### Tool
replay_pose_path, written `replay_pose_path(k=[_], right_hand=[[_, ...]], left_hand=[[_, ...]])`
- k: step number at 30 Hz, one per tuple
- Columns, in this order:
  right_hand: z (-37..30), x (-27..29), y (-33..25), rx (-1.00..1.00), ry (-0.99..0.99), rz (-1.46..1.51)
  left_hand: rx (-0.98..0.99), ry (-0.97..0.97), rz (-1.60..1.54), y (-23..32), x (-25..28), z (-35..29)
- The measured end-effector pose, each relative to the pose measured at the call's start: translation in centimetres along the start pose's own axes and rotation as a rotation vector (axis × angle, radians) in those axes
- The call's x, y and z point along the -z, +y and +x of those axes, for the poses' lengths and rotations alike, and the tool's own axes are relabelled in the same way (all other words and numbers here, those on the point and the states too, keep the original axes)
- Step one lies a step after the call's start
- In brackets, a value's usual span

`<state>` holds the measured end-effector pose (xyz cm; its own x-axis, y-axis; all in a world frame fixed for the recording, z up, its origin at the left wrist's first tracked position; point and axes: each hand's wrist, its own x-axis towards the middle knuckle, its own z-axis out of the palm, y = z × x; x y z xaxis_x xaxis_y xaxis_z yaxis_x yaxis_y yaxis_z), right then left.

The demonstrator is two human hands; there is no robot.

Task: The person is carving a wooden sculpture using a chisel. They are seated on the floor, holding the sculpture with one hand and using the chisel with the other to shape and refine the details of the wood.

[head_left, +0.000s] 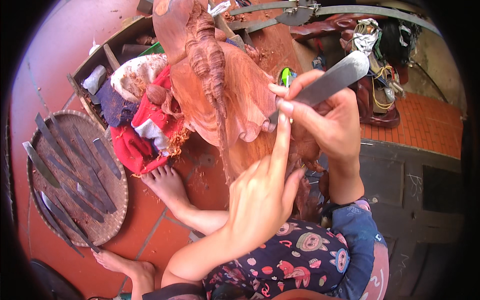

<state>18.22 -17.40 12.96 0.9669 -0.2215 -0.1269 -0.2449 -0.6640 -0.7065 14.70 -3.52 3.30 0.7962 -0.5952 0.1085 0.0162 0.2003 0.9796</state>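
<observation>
A reddish-brown wood carving (200, 95) with curled, scalloped edges and a rough, knobbly ridge stands in front of me. My right hand (327, 117) is closed around a flat steel carving chisel (337, 80), thumb and fingers pinching its shaft. The chisel's broad rounded end points up to the right, while its lower end meets the carving's curled edge. My left hand (260, 192) reaches up from below, index finger stretched out to the chisel's lower end, thumb apart and the other fingers bent. Nothing shows in its grasp.
On the left, a round woven tray (117, 215) holds several flat steel chisels (65, 215). Red cloth (150, 130) with wood shavings lies beside a wooden crate (112, 57). Bare feet rest on the tiled floor (145, 225). A dark panel (380, 175) and carved wood furniture (375, 112) stand at right.
</observation>
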Motion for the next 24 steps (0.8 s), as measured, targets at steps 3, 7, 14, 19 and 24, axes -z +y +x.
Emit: replay_pose_path(k=[3,7,14,19,24], right_hand=[[0.3,-0.1,0.2,0.011,0.042,0.058],[1.0,0.3,0.2,0.201,-0.093,0.059],[1.4,1.1,-0.2,0.125,-0.139,-0.009],[1.9,0.8,0.2,0.055,-0.077,0.016],[2.1,0.7,0.4,0.236,-0.144,-0.003]], left_hand=[[-0.05,0.037,0.1,-0.1,-0.1,0.2],[-0.027,-0.008,0.058,-0.1,-0.2,0.4],[-0.017,0.021,0.113,-0.1,-0.5,0.7],[-0.016,0.021,0.125,-0.4,-0.7,0.8],[0.008,-0.009,0.084,-0.1,-0.5,0.8]])
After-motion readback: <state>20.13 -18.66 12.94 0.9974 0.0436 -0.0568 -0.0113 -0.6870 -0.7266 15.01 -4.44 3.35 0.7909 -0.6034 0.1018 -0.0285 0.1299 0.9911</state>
